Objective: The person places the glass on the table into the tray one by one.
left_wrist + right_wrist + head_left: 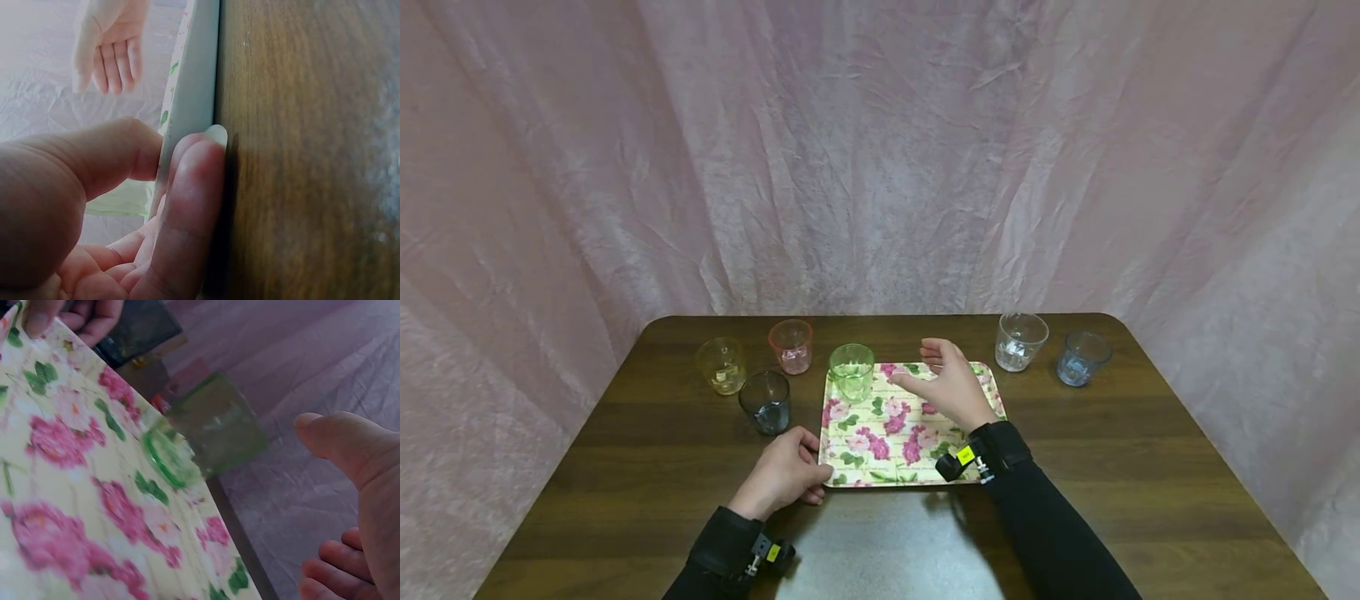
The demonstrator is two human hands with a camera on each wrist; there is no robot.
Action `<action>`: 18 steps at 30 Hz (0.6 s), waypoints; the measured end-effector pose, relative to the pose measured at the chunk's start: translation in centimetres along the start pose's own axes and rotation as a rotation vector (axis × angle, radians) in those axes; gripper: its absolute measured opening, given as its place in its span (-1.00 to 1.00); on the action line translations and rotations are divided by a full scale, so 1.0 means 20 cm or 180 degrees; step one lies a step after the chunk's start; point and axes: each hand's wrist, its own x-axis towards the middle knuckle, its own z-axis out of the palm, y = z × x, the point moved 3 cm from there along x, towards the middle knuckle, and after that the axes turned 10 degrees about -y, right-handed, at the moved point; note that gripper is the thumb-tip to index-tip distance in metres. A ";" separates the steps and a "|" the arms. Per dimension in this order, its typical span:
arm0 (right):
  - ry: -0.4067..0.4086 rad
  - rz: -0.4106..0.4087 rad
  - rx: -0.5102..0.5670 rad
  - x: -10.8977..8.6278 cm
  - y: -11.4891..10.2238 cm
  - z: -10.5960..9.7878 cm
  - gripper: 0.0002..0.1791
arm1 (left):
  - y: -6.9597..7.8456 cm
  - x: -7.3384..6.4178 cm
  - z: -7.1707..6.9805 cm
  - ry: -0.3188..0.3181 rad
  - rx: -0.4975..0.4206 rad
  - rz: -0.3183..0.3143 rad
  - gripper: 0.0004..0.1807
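Note:
A floral tray (pixel 880 442) lies on the table with a green glass (pixel 852 375) upright at its far left corner. My left hand (pixel 786 471) pinches the tray's near left corner, thumb on top and fingers beneath, as the left wrist view shows with the thumb (pixel 119 153) against the rim. Over the right part of the tray hovers my right hand (pixel 951 387), thumb and fingers apart, nothing between them. In the right wrist view, the green glass (pixel 215 428) stands apart from that right hand (pixel 356 506).
Left of the tray stand a yellow glass (pixel 722 367), a pink glass (pixel 792 346) and a dark grey glass (pixel 766 404). To its right are a clear glass (pixel 1021 342) and a blue glass (pixel 1082 358). A pale curtain (pixel 880 167) hangs behind the wooden table (pixel 1135 475).

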 end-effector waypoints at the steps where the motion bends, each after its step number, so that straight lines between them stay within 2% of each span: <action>1: 0.0026 0.0020 0.0010 0.00 0.00 -0.01 0.05 | 0.00 0.00 0.00 0.0001 0.0005 0.0001 -0.65; 9: 0.0179 0.0068 0.0068 -0.04 0.03 -0.15 0.03 | 0.00 0.00 -0.01 -0.0010 0.0007 0.0000 -0.65; 18: 0.0299 0.0081 0.0137 -0.09 0.07 -0.31 0.11 | 0.00 0.00 -0.01 -0.0024 0.0003 -0.0015 -0.64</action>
